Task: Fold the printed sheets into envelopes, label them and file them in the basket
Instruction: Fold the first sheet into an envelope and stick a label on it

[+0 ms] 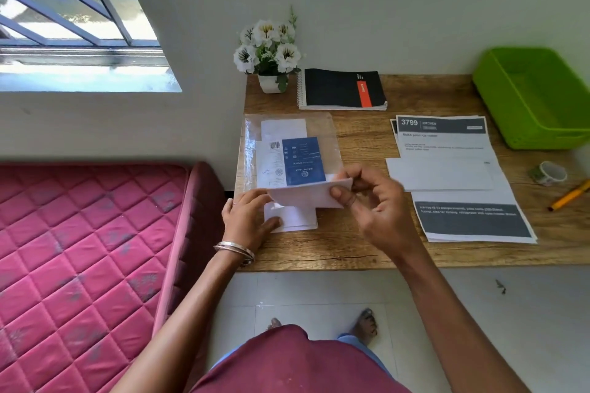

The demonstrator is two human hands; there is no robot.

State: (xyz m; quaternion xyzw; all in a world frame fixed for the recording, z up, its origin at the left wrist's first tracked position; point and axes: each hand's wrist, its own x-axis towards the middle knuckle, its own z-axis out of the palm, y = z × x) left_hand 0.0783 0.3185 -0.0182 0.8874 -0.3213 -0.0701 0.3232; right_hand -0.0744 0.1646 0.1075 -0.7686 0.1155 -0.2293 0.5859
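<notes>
1. While the left hand point(247, 217) lies flat, fingers straight, pressing a white folded sheet point(292, 217) to the tabletop point(351, 242), the right hand point(370, 198) pinches the sheet's raised flap between thumb and curled fingers
2. Clear plastic sleeve point(287, 150) with a blue card lies just behind the sheet
3. Printed sheets point(459, 175) stacked to the right; 1 white envelope point(440, 174) on top
4. Green basket point(536, 96) at far right; tape roll point(548, 173) and orange pen point(570, 196) near it
</notes>
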